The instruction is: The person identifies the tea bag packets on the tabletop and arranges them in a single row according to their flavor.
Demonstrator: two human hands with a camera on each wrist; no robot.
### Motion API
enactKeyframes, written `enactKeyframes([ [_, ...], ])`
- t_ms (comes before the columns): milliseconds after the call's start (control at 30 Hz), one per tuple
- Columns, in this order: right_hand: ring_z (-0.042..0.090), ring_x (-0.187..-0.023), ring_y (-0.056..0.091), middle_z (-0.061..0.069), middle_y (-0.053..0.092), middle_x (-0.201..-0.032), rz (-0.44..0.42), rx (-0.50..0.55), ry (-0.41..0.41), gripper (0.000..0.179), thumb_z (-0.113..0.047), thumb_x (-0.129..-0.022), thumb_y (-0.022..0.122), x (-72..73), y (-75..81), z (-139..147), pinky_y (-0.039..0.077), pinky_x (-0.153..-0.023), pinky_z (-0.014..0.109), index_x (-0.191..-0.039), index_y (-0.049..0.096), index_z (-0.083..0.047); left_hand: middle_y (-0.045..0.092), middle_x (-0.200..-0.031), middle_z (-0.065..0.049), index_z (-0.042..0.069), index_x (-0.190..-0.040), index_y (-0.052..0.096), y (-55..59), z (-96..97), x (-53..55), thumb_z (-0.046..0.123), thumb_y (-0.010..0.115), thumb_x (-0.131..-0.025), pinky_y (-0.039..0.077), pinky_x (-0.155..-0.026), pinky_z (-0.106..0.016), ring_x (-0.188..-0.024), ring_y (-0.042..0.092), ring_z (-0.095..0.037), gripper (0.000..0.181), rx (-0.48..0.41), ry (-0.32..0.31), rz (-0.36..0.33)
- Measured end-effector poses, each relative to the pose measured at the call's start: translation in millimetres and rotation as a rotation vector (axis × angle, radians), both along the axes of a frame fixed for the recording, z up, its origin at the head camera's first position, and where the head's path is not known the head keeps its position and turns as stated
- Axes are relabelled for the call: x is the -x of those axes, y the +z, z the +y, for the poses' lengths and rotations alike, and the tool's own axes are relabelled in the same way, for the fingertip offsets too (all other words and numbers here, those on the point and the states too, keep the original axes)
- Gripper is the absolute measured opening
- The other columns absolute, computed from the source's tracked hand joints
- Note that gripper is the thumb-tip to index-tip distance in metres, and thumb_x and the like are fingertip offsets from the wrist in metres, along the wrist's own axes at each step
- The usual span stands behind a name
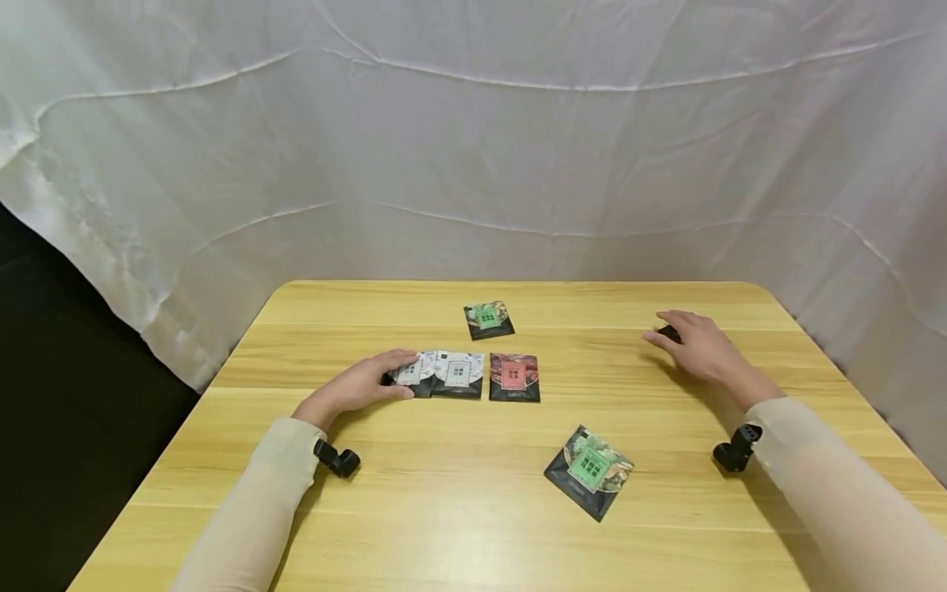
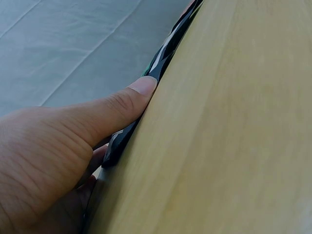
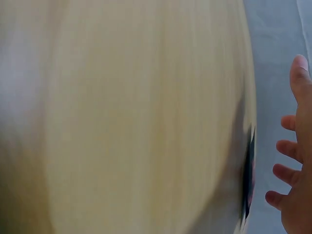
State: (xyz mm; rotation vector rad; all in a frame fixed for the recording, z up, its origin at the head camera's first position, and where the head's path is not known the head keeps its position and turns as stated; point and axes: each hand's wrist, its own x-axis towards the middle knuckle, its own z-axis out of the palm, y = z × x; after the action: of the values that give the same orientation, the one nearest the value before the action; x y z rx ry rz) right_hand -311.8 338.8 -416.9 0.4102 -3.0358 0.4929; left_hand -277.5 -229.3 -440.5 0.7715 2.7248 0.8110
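Leftmost white packet point(image 1: 418, 375) is edge-gripped by left hand point(image 1: 361, 383); right hand point(image 1: 699, 346) (fingers spread) is held above table point(image 1: 414, 493) backed by curtain point(image 1: 473, 156).

Left hand point(image 2: 61, 144) on dark packet point(image 2: 117, 147)

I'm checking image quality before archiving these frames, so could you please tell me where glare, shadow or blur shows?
Head view: soft glare on the near tabletop, a shadow beside the right sleeve; left wrist: the left hand looks fairly sharp, the wood grain soft; right wrist: wood grain smeared, a pale sheen at left, a shadow at lower right.
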Motion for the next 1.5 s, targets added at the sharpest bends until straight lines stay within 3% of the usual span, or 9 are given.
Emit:
enactKeyframes([
  [233, 0.060, -0.127, 0.027, 0.039, 0.035, -0.140, 0.029, -0.015, -0.058, 0.083, -0.059, -0.098, 0.044, 5.4, -8.3, 18.0, 0.022, -0.105, 0.069, -0.146, 0.036, 0.008, 0.031, -0.157, -0.011, 0.018, -0.153, 0.038, 1.0, -0.5, -1.3, 0.047, 0.065, -0.092, 0.025, -0.115, -0.052, -0.143, 0.028, -0.033, 0.072, -0.003, 0.002, 0.001],
  [467, 0.059, -0.120, 0.034, 0.040, 0.040, -0.132, 0.075, -0.053, -0.083, 0.075, -0.053, -0.101, 0.043, 9.6, -14.0, 34.5, 0.025, -0.102, 0.068, -0.140, 0.042, 0.012, 0.030, -0.157, -0.009, 0.020, -0.153, 0.037, -0.3, -0.8, -1.1, 0.048, 0.064, -0.092, 0.024, -0.115, -0.051, -0.144, 0.027, -0.031, 0.072, 0.009, 0.013, -0.009],
  [867, 0.061, -0.115, 0.041, 0.042, 0.044, -0.131, 0.009, -0.160, -0.060, 0.077, -0.053, -0.101, 0.044, 12.5, -11.5, 40.9, 0.033, -0.099, 0.069, -0.143, 0.040, 0.011, 0.031, -0.157, -0.010, 0.018, -0.153, 0.037, -0.4, -0.3, -0.2, 0.046, 0.064, -0.093, 0.024, -0.115, -0.051, -0.144, 0.027, -0.031, 0.072, -0.012, -0.015, 0.001],
  [1033, 0.060, -0.111, 0.047, 0.041, 0.047, -0.130, -0.031, -0.149, -0.052, 0.076, -0.053, -0.101, 0.045, 14.9, -9.0, 39.8, 0.038, -0.094, 0.068, -0.143, 0.039, 0.010, 0.030, -0.157, -0.010, 0.019, -0.153, 0.037, -1.0, -0.6, -0.2, 0.046, 0.064, -0.093, 0.025, -0.115, -0.051, -0.144, 0.026, -0.030, 0.072, -0.013, -0.011, -0.007],
  [1500, 0.063, -0.115, 0.041, 0.041, 0.042, -0.133, -0.152, -0.103, -0.117, 0.068, -0.048, -0.103, 0.040, 14.0, -2.0, 38.2, 0.036, -0.095, 0.070, -0.147, 0.034, 0.004, 0.031, -0.157, -0.010, 0.019, -0.153, 0.038, -0.5, -0.1, 0.8, 0.046, 0.065, -0.092, 0.024, -0.116, -0.050, -0.144, 0.027, -0.031, 0.071, -0.008, 0.003, -0.009],
])
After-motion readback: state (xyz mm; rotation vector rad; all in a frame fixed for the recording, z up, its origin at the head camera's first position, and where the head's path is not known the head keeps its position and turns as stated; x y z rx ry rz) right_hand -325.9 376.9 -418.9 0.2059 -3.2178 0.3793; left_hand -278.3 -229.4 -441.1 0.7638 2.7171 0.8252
